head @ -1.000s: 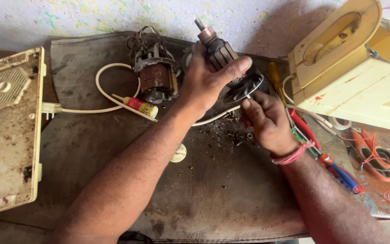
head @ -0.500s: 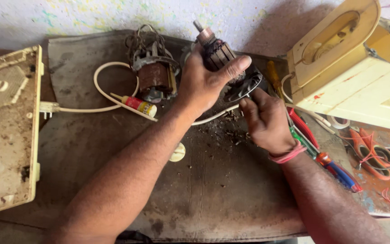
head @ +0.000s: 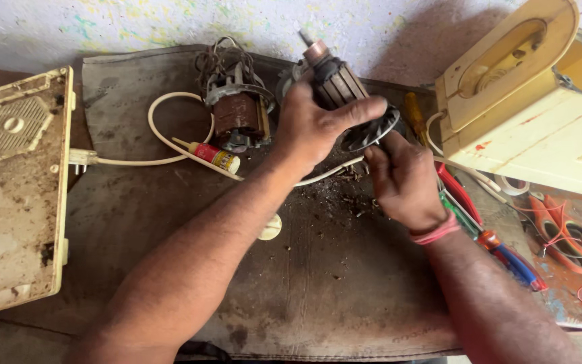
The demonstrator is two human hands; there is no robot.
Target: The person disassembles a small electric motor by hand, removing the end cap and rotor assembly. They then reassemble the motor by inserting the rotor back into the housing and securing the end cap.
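My left hand (head: 314, 128) grips a dark motor armature (head: 335, 79) with a copper-coloured end, held tilted above the work mat. My right hand (head: 402, 178) holds the lower end of the same armature at its black fan wheel (head: 370, 131). A pink band circles my right wrist. Just left of my left hand lies a motor stator (head: 237, 111) with brown windings and loose wires. Dark debris (head: 338, 199) is scattered on the mat under my hands.
A cream appliance base plate (head: 15, 195) lies at the left, its white cord (head: 163, 145) curling past a small red-and-yellow tube (head: 211, 155). A cream housing (head: 527, 101) stands at the right. Screwdrivers (head: 500, 249) and orange scissors (head: 560, 232) lie beside my right arm. A small white disc (head: 271, 227) rests on the mat.
Both hands stay on the armature; my right hand's fingers have shifted slightly along the fan end. The view has moved a little.
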